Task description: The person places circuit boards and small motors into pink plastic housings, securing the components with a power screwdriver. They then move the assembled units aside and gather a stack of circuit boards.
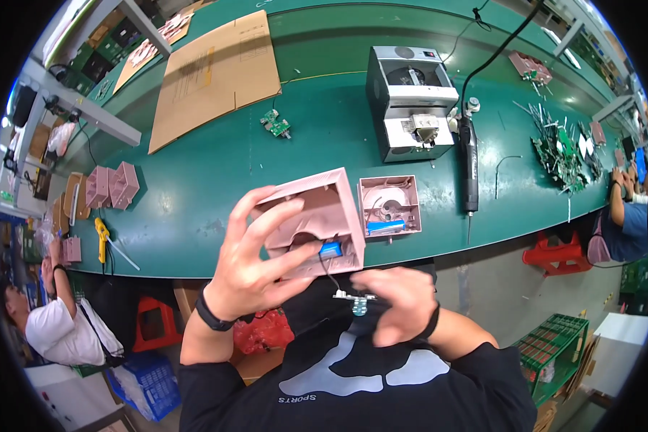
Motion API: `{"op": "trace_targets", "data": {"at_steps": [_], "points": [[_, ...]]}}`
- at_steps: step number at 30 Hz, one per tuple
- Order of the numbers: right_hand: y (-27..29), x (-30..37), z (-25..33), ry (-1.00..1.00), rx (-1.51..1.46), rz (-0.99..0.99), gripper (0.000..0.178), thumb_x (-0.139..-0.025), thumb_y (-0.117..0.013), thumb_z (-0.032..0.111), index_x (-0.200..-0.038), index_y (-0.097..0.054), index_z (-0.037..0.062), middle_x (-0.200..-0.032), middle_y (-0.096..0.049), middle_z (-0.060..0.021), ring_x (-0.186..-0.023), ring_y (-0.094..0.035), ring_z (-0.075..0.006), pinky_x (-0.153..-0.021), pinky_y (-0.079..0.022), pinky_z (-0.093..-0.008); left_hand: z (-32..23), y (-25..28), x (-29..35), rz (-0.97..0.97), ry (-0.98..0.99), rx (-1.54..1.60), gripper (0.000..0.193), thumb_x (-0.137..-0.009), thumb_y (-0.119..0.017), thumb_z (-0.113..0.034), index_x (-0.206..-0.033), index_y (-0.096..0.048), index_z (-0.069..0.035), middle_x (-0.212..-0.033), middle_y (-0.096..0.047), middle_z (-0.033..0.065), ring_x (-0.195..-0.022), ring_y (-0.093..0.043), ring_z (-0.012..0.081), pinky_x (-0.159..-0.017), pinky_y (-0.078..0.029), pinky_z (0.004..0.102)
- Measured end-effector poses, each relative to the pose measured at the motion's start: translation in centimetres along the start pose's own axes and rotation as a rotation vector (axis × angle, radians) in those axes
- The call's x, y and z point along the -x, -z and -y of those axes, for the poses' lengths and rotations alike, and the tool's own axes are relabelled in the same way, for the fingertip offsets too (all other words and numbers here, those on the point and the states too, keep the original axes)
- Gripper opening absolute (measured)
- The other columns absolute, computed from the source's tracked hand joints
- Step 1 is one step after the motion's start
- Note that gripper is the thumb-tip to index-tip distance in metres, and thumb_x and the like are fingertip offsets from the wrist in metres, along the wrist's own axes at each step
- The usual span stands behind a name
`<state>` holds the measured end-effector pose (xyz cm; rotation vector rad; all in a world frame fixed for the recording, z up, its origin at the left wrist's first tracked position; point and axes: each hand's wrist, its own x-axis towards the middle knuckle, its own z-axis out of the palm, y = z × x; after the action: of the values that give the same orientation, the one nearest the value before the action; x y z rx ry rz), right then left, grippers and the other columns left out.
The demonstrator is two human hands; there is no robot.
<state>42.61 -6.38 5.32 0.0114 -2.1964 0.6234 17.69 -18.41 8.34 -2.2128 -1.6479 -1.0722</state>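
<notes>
My left hand grips a pale pink plastic housing, tilted with its open side toward me. One of its fingers reaches inside, against a blue cylindrical battery. From there a dark wire runs down to a small circuit board hanging below the housing. Close beside that board is my right hand, smeared by motion; whether its fingers touch the board cannot be made out. Behind them on the bench lies a second pink housing with a blue battery in it.
A grey machine and a black electric screwdriver stand on the green bench. A cardboard sheet, a loose circuit board, a wired board pile and a yellow tool surround the work. Co-workers sit at both sides.
</notes>
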Motion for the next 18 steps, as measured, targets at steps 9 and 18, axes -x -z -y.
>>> {"op": "trace_targets", "data": {"at_steps": [9,18], "points": [[-1.3,-3.9,-3.4,-0.489,-0.2,-0.074,0.041,-0.094,-0.07,0.006,-0.133,-0.06,-0.0034,-0.106,-0.075,-0.0163,-0.087,-0.076,-0.0288,-0.08,-0.061,-0.0363,0.2,-0.8,0.9,-0.01,-0.085,0.045,0.047,-0.051,-0.082,-0.018,-0.098,-0.083,-0.018,-0.134,-0.055,0.0117,-0.129,-0.047,0.0538,-0.103,-0.047,0.0631],[-5.6,2.3,-3.2,-0.564,-0.231,0.163,0.018,-0.089,-0.071,0.004,-0.107,-0.072,0.0002,-0.095,-0.072,-0.0182,-0.082,-0.07,-0.0391,-0.071,-0.057,-0.0434,1.3,-1.9,1.6,0.037,0.067,0.069,0.049,-0.055,-0.088,-0.017,-0.103,-0.081,-0.016,-0.136,-0.059,0.0106,-0.133,-0.046,0.0507,-0.106,-0.047,0.0592]]}}
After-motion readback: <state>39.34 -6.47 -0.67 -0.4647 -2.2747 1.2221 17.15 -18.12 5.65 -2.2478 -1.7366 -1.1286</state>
